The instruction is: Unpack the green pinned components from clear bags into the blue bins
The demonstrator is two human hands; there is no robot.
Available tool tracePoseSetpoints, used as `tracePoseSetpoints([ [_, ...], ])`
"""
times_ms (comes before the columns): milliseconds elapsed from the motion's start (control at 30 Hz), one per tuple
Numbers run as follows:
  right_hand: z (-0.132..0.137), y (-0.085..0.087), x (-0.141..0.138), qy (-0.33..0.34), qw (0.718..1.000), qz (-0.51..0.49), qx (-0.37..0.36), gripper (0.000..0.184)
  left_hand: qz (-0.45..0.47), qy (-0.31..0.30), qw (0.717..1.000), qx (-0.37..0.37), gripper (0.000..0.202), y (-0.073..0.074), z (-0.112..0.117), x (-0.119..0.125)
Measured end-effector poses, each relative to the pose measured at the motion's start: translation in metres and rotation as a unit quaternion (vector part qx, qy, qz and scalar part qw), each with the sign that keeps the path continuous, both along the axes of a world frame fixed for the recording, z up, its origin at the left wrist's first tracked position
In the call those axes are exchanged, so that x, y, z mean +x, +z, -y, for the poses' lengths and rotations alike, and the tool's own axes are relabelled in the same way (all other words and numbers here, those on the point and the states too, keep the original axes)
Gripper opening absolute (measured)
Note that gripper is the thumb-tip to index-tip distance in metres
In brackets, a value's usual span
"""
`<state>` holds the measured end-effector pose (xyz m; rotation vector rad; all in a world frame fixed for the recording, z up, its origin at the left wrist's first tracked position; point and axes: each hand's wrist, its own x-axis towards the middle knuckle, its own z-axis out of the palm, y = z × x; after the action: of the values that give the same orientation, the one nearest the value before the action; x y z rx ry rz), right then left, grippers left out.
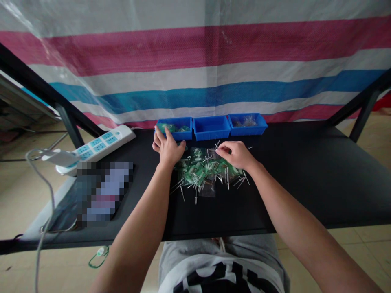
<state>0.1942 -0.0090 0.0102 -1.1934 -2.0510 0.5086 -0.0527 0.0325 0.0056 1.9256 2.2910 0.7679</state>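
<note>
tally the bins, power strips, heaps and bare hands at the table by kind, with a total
Blue rectangular plastic bins: 3
Long white power strip with blue sockets: 1
Mixed heap of small green pieces and silvery metal pins: 1
Bare hands: 2
Total: 7, the heap counted as one
</note>
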Motion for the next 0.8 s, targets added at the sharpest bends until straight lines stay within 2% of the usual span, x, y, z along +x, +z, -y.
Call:
tracePoseSetpoints([
  [167,0.000,0.001,0.000,-0.003,1.000,0.005,0.002,0.028,-0.010,-0.010,1.000,0.017,0.080,0.002,0.002,-0.001],
  [400,0.000,0.001,0.001,-0.007,1.000,0.006,0.009,0.026,0.011,-0.023,1.000,0.015,0.089,0.006,0.005,0.001],
  [533,-0.001,0.001,0.003,-0.032,0.999,0.020,0.032,0.022,0.013,-0.037,0.998,0.040,0.086,0.006,0.007,0.004],
  [667,-0.002,0.000,0.007,-0.053,0.996,0.039,0.067,0.019,-0.005,-0.051,0.994,0.092,0.067,0.008,0.012,0.011],
  [800,-0.003,0.002,0.013,-0.057,0.990,0.035,0.122,0.016,-0.022,-0.125,0.988,0.090,0.035,0.011,0.016,0.017],
])
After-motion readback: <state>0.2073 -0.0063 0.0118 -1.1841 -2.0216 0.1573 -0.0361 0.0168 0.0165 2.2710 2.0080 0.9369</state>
